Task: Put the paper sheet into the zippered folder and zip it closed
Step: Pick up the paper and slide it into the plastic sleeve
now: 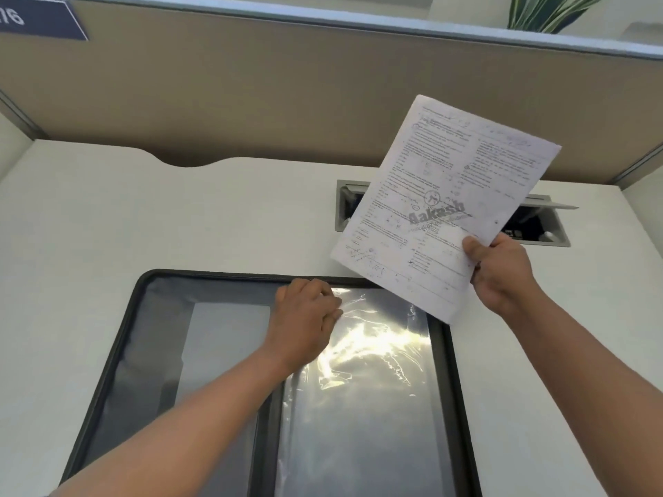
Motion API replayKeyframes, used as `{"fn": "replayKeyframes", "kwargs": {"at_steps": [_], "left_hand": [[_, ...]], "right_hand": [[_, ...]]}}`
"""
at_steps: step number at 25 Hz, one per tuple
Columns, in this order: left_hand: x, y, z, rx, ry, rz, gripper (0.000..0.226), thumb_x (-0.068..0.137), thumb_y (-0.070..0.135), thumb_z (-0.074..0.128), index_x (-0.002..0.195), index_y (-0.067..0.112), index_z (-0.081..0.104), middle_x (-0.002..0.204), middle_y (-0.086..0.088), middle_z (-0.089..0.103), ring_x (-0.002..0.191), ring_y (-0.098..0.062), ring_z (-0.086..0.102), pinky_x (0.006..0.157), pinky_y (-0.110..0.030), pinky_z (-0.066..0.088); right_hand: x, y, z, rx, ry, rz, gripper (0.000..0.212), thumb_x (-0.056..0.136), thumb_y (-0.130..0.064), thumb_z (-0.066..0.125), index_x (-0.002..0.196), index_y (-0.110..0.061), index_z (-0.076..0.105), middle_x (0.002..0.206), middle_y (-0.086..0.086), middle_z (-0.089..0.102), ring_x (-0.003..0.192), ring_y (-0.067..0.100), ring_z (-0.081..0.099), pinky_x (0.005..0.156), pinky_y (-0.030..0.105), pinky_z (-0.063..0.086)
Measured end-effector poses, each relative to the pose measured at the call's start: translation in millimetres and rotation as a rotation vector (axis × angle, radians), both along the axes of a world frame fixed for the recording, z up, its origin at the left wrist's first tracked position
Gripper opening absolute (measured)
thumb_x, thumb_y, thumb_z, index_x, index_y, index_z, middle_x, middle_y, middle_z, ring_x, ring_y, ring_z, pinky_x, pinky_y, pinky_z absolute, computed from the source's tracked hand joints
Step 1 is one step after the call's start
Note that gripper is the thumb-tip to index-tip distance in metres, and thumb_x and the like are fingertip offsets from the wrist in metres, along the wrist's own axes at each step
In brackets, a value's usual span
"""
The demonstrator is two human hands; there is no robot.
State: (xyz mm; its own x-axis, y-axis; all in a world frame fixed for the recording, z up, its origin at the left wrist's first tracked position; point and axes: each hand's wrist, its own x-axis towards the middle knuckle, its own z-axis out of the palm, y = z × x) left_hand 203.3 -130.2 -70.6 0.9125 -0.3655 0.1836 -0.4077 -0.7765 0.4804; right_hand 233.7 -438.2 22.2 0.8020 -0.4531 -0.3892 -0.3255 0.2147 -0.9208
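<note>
the paper sheet (441,206) is up in the air in my right hand (502,270), above the far right corner of the folder and in front of the grey cable hatch (538,224) set into the desk. my thumb lies across the printed face near the sheet's lower right edge and my fingers are closed behind it, so the hand is clamped on the paper. the sheet tilts, its top corner leaning away to the right, and its lowest corner hangs over the folder's right rim. it is covered in small print in two columns with a large grey watermark across the middle.

the zippered folder (118,346) lies open flat on the white desk (89,217) in front of me, dark rim all round, with a spine strip down the middle. the left half shows a grey fabric lining with a paler panel. the right half carries a clear plastic sleeve (373,371) that glares strongly under the light.

my left hand (305,317) rests on the folder near its far edge, knuckles up, fingers curled together at the top left corner of the plastic sleeve. they appear to pinch the sleeve's edge, though i cannot tell for sure.

beyond the desk stands a tan partition (251,95), with a blue sign (39,19) at its top left and green leaves (549,10) showing over the top right.
</note>
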Motion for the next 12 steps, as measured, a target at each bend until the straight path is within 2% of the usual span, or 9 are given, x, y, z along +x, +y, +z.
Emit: {"fn": "replayKeyframes", "kwargs": {"at_steps": [3,7,10,12], "left_hand": [[4.5,2.3,6.4,-0.029,0.027,-0.061,0.007,0.087,0.022,0.071,0.09,0.028,0.07,0.097,0.016,0.066,0.096,-0.016,0.054,0.081,-0.033,0.029],[11.3,3.0,19.2,-0.024,0.155,-0.126,0.011,0.082,0.016,0.065,0.086,0.027,0.062,0.081,0.013,0.064,0.09,-0.01,0.054,0.088,-0.032,0.03],[14.4,3.3,20.7,-0.033,0.151,-0.154,0.021,0.083,0.015,0.065,0.099,0.027,0.062,0.092,0.014,0.064,0.096,-0.009,0.055,0.099,-0.034,0.032],[15.1,2.5,19.0,-0.023,0.13,-0.166,0.036,0.083,0.014,0.064,0.116,0.028,0.064,0.103,0.015,0.063,0.103,-0.008,0.053,0.099,-0.03,0.027]], "right_hand": [[14.6,18.6,-4.6,0.037,-0.014,0.017,0.025,0.101,-0.005,0.056,0.123,-0.009,0.066,0.118,0.003,0.075,0.105,0.025,0.073,0.085,0.046,0.061],[35.7,46.1,-2.5,0.068,-0.057,0.05,0.022,0.101,-0.005,0.056,0.12,-0.01,0.066,0.118,0.003,0.075,0.106,0.025,0.072,0.085,0.047,0.061],[47.6,62.2,-2.2,0.097,-0.097,0.051,0.02,0.101,-0.004,0.056,0.115,-0.013,0.067,0.117,0.003,0.075,0.104,0.024,0.073,0.083,0.046,0.062],[52.3,71.2,-5.1,0.11,-0.099,0.049,0.02,0.1,-0.003,0.056,0.112,-0.014,0.068,0.116,0.003,0.076,0.104,0.025,0.073,0.083,0.046,0.062]]}}
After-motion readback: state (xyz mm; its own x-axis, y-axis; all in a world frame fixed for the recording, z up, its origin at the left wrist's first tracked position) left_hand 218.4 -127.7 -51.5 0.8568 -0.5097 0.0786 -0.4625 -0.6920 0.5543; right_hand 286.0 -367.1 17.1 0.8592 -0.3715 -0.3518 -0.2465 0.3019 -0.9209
